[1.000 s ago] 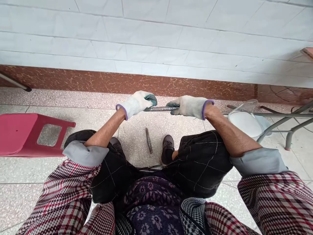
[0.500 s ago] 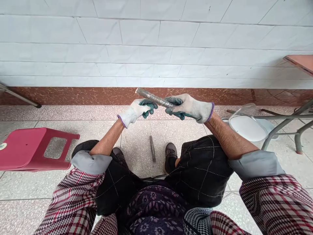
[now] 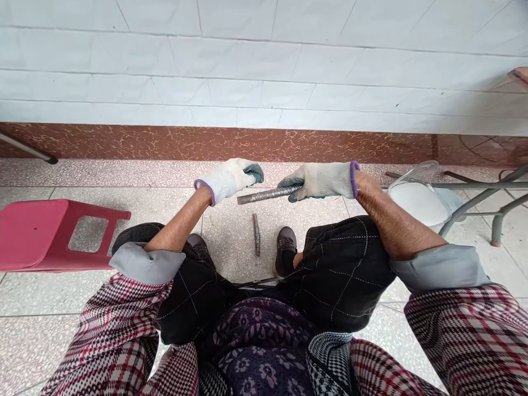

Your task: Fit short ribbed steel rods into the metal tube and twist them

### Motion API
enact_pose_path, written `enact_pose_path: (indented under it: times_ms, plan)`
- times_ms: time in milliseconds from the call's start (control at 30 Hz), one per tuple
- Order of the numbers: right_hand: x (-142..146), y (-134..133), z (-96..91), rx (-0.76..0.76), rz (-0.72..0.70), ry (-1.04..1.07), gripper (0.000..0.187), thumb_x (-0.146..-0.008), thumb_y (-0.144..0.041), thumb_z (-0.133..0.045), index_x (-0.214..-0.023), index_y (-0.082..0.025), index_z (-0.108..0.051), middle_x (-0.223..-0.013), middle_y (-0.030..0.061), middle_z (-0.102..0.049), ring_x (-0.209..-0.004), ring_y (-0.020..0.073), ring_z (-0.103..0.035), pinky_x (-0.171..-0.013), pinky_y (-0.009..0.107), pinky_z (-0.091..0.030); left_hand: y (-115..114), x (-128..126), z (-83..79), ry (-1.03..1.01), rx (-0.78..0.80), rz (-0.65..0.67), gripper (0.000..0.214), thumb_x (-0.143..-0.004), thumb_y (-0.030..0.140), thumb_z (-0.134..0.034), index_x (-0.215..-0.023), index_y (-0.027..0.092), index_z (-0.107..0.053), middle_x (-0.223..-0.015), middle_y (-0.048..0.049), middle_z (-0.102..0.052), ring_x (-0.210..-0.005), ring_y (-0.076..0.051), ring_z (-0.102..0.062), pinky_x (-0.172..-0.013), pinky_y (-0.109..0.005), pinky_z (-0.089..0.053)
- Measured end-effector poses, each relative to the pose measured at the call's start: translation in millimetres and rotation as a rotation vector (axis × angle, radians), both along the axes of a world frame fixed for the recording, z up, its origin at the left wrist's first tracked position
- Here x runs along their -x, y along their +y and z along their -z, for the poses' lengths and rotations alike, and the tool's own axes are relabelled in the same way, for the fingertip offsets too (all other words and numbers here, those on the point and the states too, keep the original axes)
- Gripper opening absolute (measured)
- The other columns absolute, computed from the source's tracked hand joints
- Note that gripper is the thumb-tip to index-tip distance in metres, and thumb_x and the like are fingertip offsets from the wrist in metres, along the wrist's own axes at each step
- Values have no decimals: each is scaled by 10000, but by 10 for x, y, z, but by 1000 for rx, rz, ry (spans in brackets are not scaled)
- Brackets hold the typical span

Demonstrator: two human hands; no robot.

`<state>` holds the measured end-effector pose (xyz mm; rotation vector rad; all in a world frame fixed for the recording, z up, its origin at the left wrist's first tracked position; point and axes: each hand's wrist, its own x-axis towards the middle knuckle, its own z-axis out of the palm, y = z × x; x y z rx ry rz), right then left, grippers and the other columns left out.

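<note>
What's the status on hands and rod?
Right hand gripping metal rod, near level. Left hand beside its free end, not touching. Second rod on floor between shoes.

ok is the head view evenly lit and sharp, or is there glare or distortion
Head view: soft, even light, no glare or hard shadows; the wide lens bows the wall tiles and stretches the plaid sleeves at the bottom; the metal rod in the right hand is sharp, unblurred.
</note>
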<state>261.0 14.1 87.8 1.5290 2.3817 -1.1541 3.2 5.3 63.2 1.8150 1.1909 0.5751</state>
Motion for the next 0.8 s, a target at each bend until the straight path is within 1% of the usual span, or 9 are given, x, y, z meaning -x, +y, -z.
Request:
enact_pose_path:
  times_ms: [67, 133, 233, 300, 367, 467, 567, 667, 800]
  plan:
    - [38, 22, 24, -54, 1, -100, 465, -667, -434, -838, -1129, -403, -797, -759, 7, -711, -679, 241, -610, -527, 361, -453, -34, -12, -22, 30, 8, -9, 226, -740, 51, -637, -852, 174, -789, -787, -50, -706, -699, -147, -594, -626, -276, -432]
    - [68, 52, 30, -103, 19, -163, 450, -688, -428, -802, -1137, -403, -791, -795, 15, -712, -712, 259, -627, -565, 390, -477, -47, -32, -18, 34, 1, -23, 199, -766, 70, -642, -865, 169, -784, -741, -49, -681, -653, -136, -565, -592, -274, -405]
    - [62, 111, 3, -240, 70, -216, 443, -760, -400, -717, -1194, -333, -773, -887, 53, -719, -795, 275, -652, -656, 412, -499, -44, -74, 10, 29, 15, -73, 157, -830, 154, -641, -918, 154, -771, -682, -35, -637, -572, -111, -494, -539, -269, -363]
    - [46, 132, -37, -356, 101, -213, 443, -799, -380, -672, -1222, -282, -757, -940, 67, -719, -836, 264, -652, -708, 402, -498, -42, -103, 25, -18, 75, -102, 180, -863, 204, -635, -975, 148, -765, -659, -22, -611, -520, -99, -448, -500, -269, -335]
    - [55, 112, -92, -402, 140, -149, 435, -815, -362, -657, -1224, -244, -746, -915, 59, -704, -784, 226, -634, -691, 372, -491, -43, -128, 29, -104, 150, -114, 199, -882, 208, -624, -1016, 141, -755, -635, -11, -582, -491, -93, -426, -468, -266, -310]
    - [128, 1, -206, -298, 229, 34, 443, -815, -336, -664, -1233, -206, -726, -788, 25, -637, -615, 154, -545, -561, 317, -453, -43, -157, 15, -225, 202, -123, 192, -888, 142, -593, -1007, 132, -743, -600, 4, -535, -489, -89, -435, -445, -249, -290]
    - [206, -143, -331, -169, 253, 184, 439, -796, -307, -692, -1219, -196, -720, -725, 1, -585, -548, 116, -475, -470, 275, -390, -37, -166, -17, -255, 202, -141, 220, -885, 88, -565, -1007, 127, -743, -586, 10, -522, -483, -83, -429, -440, -236, -288]
    - [201, -230, -401, -90, 186, 265, 372, -793, -309, -711, -1145, -192, -740, -707, -5, -577, -545, 98, -455, -448, 247, -350, -20, -126, -48, -205, 165, -143, 199, -883, 119, -594, -1001, 116, -754, -613, -4, -561, -478, -77, -417, -448, -235, -306]
    - [109, -212, -307, 74, 33, 237, 367, -777, -351, -733, -1119, -220, -754, -680, -27, -587, -509, 85, -442, -441, 236, -342, 43, -17, -15, -118, 38, 2, 231, -802, 122, -608, -967, 121, -769, -774, -46, -687, -582, -98, -528, -534, -238, -401]
